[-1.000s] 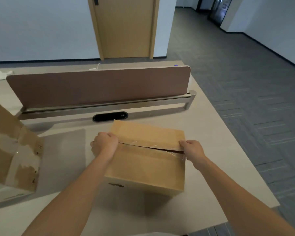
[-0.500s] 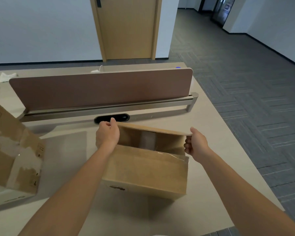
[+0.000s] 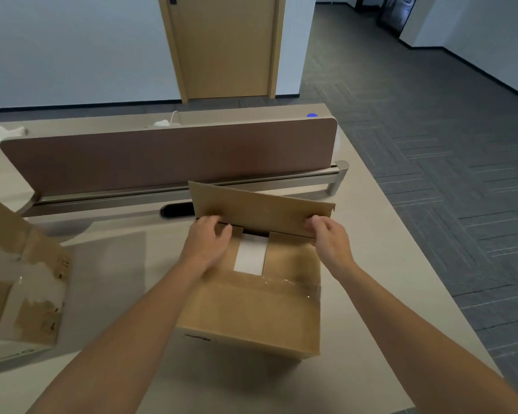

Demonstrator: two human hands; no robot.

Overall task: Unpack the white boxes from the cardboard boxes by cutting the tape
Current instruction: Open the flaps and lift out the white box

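The cardboard box (image 3: 251, 318) sits near me, tape cut. My left hand (image 3: 207, 245) and right hand (image 3: 329, 239), which just swung the far flap (image 3: 260, 209) upright, now grip the inner flaps (image 3: 292, 249); between them the white box (image 3: 249, 258) shows, still inside.

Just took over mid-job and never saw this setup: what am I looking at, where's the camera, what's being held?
No machine here: a person works with bare hands, filmed by one camera on their head, looking forward and down. On the beige table stands an open brown cardboard box, its far flap upright; a white box shows between its inner flaps. The left hand and right hand reach to those flaps; whether they grip is unclear. A second taped cardboard box sits at the left.
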